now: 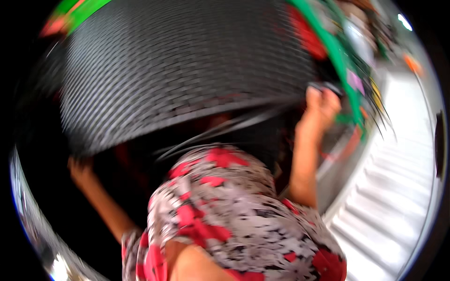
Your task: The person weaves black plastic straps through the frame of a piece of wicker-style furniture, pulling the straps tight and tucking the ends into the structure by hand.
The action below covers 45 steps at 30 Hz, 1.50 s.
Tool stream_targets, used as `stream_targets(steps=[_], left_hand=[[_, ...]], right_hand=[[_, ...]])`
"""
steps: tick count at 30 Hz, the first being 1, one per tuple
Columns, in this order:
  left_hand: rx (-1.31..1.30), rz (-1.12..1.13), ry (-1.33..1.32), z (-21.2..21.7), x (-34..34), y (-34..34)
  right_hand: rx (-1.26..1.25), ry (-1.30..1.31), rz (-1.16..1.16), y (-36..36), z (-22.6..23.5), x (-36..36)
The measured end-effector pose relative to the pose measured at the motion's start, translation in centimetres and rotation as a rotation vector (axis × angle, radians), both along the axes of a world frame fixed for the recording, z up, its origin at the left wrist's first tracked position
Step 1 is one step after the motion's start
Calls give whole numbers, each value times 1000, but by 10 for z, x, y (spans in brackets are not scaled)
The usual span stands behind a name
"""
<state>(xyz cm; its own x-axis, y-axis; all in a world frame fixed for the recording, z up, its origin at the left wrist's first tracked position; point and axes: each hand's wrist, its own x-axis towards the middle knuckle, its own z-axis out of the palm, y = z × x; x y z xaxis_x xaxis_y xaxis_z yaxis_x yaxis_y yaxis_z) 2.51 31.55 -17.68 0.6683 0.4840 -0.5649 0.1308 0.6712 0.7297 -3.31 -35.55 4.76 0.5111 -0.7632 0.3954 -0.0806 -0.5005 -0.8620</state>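
A large black woven panel of interlaced flat strips spreads out in front of me, its near edge slanting up to the right. My left hand is at the panel's near left corner, closed on the edge; its fingertips are dark and partly hidden. At the near right corner my right hand has its fingers curled round the black edge. Loose black strips trail below the near edge, between the panel and my body. Motion blur hides the finer weave.
Green bars run along the right side, and another green bar crosses the far left. Red material shows beside the right bar. A pale ridged surface lies to the right, with thin dark strands near it.
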Motion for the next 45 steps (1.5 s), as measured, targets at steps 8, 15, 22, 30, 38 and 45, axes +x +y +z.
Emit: stream_targets(steps=[8,15,22,30,38,45], left_hand=[[68,149,72,87,31,-106],[230,475,6,57,19,-27],[-54,68,-32,19,63,-124],[287,3,-63,-20,70,77],[330,305,166,104,53,-148],[100,37,147,59,57,-61]], right_hand=[[348,-5,-1,-44,-1,-53],[137,19,27,-43,-15,-36],[86,26,-156,-48,-7,-42],[266,-89,89,-51,-40,-29],[278,-52,86,-50,-29,-40],[311,-87,95,-55,-37,-41]])
